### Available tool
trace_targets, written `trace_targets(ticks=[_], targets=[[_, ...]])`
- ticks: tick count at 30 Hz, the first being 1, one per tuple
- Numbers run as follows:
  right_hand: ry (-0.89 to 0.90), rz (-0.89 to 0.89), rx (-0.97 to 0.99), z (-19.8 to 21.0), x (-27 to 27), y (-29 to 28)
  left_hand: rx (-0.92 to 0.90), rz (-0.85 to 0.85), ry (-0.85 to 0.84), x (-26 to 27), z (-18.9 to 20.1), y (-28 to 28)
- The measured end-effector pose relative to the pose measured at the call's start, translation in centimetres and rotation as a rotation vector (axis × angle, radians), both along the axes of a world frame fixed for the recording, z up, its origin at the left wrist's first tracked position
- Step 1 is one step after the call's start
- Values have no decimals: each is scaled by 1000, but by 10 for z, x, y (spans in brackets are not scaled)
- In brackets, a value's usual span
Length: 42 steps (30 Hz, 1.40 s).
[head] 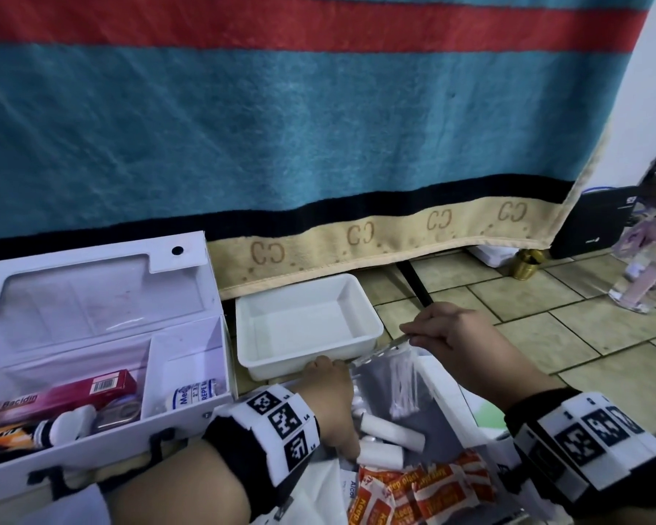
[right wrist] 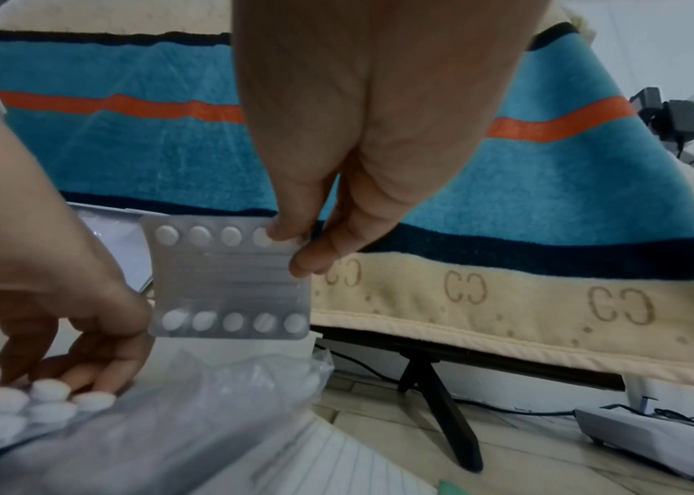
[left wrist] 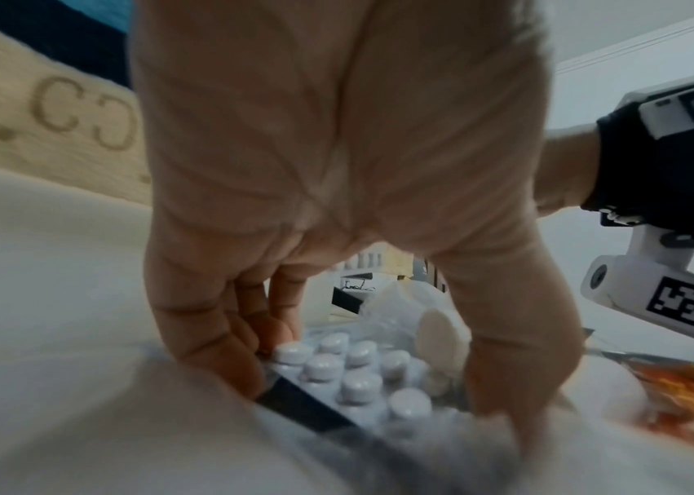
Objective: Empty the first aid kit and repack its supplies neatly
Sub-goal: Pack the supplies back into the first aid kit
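The open white first aid kit (head: 91,456) stands at the left, holding a pink box (head: 65,392), a tube and a bandage roll. My right hand (right wrist: 296,249) pinches the top corner of a silver blister pack (right wrist: 230,281), which hangs above the supply pile with two rows of white pills. My left hand (left wrist: 383,395) reaches down into the pile, fingers and thumb curled round a second blister pack (left wrist: 323,365). Gauze rolls (head: 391,430), bagged cotton swabs (head: 404,388) and orange plaster packets (head: 413,490) lie beside it.
An empty white tray (head: 372,308) sits on the tiled floor between the kit and my right hand. A striped blanket (head: 319,145) hangs behind. A black stand leg (right wrist: 438,402) and cables lie under it. A doll (head: 644,267) stands far right.
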State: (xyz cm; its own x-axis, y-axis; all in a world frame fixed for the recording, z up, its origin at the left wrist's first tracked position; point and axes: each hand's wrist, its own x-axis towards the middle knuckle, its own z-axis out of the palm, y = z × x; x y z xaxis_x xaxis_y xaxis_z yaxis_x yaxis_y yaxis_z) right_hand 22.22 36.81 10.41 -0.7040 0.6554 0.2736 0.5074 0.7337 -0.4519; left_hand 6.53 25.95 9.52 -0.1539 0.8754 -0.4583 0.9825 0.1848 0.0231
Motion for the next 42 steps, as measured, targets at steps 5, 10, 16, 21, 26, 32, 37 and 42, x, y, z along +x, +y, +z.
trace_targets(ticks=[5,10,16,21,26,32,37,42], targets=[[87,-50,-4,8,3,-2,47,78,-50,-4,0,0],[127,-120,13,16,8,-1,124,120,-14,-8,3,-2],[112,-236,-107,31,10,-11,191,66,-88,-20,7,-2],[150,-304,-268,43,3,-24,309,181,-320,-33,23,-23],[154,-287,-287,64,-18,-41,493,288,-428,-63,59,-59],[269,-133,-285,97,-85,-85,759,519,-400,-125,99,-125],[103,-14,-113,93,-191,-132,903,757,-215,-204,86,-198],[-258,49,214,71,-292,-175,884,831,-177,-266,56,-252]])
